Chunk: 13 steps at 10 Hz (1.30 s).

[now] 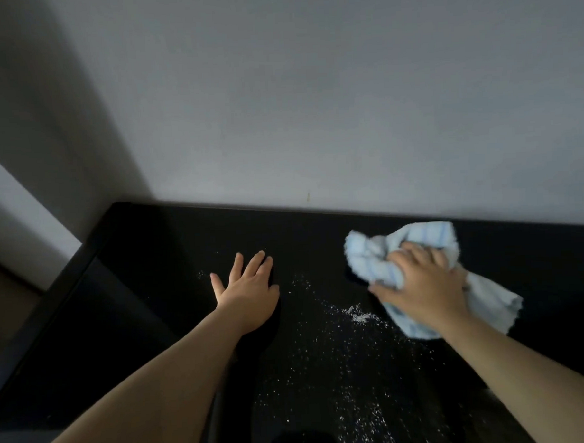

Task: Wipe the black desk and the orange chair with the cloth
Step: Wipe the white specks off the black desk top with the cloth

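Right of centre, the right hand clutches the bunched blue cloth on the desk; at centre, the left hand lies flat, fingers spread, beside white crumbs.

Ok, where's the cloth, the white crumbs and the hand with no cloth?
cloth (372, 258), head view, bunched upper left part.
white crumbs (358, 315), head view, thickest clump.
left hand (250, 293), head view, back of hand.
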Available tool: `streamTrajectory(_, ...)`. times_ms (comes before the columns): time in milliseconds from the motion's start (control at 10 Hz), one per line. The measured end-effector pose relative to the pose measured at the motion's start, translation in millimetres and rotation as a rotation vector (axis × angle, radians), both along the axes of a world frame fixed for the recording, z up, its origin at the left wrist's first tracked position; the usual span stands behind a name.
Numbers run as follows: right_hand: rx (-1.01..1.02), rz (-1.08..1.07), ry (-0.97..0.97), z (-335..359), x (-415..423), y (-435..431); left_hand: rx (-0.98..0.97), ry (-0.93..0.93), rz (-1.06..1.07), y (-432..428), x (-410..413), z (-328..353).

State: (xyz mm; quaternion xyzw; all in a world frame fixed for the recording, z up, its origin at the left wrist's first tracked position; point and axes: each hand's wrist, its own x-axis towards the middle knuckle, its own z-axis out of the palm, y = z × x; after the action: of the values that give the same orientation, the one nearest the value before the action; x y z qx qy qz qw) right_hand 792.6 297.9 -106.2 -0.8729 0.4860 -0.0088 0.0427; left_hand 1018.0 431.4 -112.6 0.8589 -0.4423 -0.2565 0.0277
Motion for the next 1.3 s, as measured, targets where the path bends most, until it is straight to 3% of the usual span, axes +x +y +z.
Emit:
streamTrajectory(100, 0.104, 0.261, -0.194, 8.1, -8.2, -4.6, 0.009, 0.001, -0.022, 6.0, -4.8, 4.1)
streamTrajectory(200, 0.12, -0.065, -0.486, 15.6, -36.5, -45.0, 0.011, -0.012, -0.051, 14.4, -14.2, 5.0)
streamTrajectory(300, -0.068, -0.139, -0.466, -1.0, -51.9, -48.8, 0.01, -0.022, -0.049, 23.0, -27.4, 4.5)
streamTrajectory(400, 0.14, 0.219, -0.337, -9.9, -44.0, -15.4, 0.014, -0.04, -0.058, 27.5, -35.8, 3.9)
streamTrajectory(500, 0.272, 0.239, -0.206, 7.1, -43.4, 2.0, 0.024, -0.067, -0.082, 34.4, -45.1, 5.2)
streamTrajectory(600, 0.086, -0.212, -0.327, 15.0, -68.0, -20.6, 0.03, -0.089, -0.108, 44.9, -55.3, 3.3)
streamTrajectory(700, 0.115, -0.328, -0.244, 10.9, -75.3, -15.7, 0.026, -0.098, -0.113, 52.0, -64.3, -0.1)
streamTrajectory(900, 0.354, -0.081, -0.443, 11.5, -59.5, 34.4, 0.006, -0.123, -0.119, 55.5, -65.1, -5.1)
streamTrajectory(1000, 0.138, -0.39, -0.465, 12.9, -84.7, 2.9, -0.004, -0.121, -0.122, 58.2, -63.9, -8.5)
streamTrajectory(1100, 0.115, -0.43, -0.405, 8.6, -75.6, 3.9, -0.007, -0.143, -0.131, 58.0, -64.0, -10.5)
streamTrajectory(1300, 0.314, -0.064, -0.607, 7.4, -45.0, 60.5, 0.016, -0.12, -0.133, 56.9, -64.3, -6.6)
